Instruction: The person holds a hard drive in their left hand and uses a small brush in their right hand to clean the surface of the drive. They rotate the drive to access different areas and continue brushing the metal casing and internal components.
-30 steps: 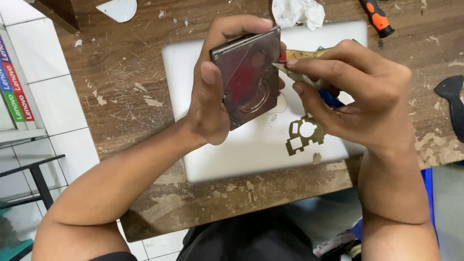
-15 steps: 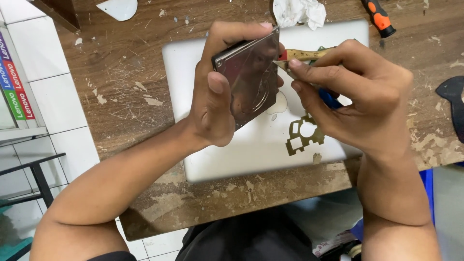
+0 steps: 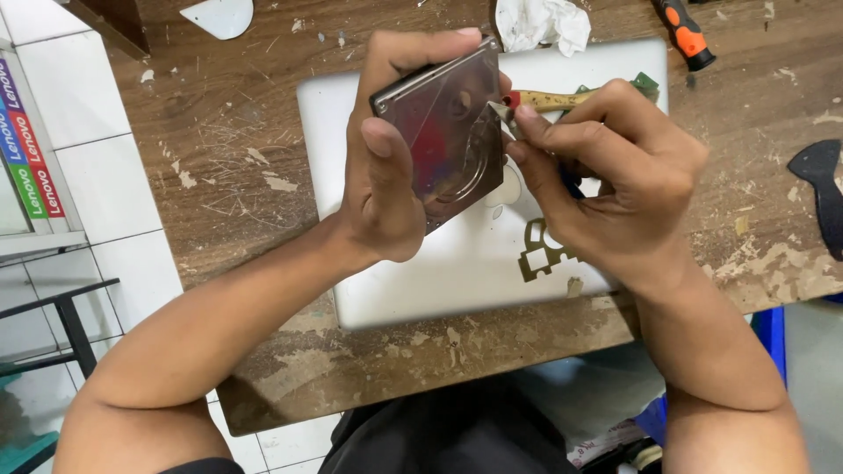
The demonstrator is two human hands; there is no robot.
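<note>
Head view — left hand (image 3: 386,189) clamps the hard drive (image 3: 443,132), right hand (image 3: 606,171) pinches a mostly hidden tool (image 3: 544,99).

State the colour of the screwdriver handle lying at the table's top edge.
Orange and black, seen in the head view.

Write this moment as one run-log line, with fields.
left hand: holds hard drive | right hand: tool tip at drive edge | under: closed laptop

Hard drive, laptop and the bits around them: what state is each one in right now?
Hard drive: lifted off the desk, tilted, shiny cover on, in the left hand.
Small tool: pinched in the right hand, tip at the drive's edge.
Laptop: lid closed, flat on the desk.
Tissue: crumpled.
Orange-handled screwdriver: lying unused.
Desk: surface scratched and peeling.
</note>
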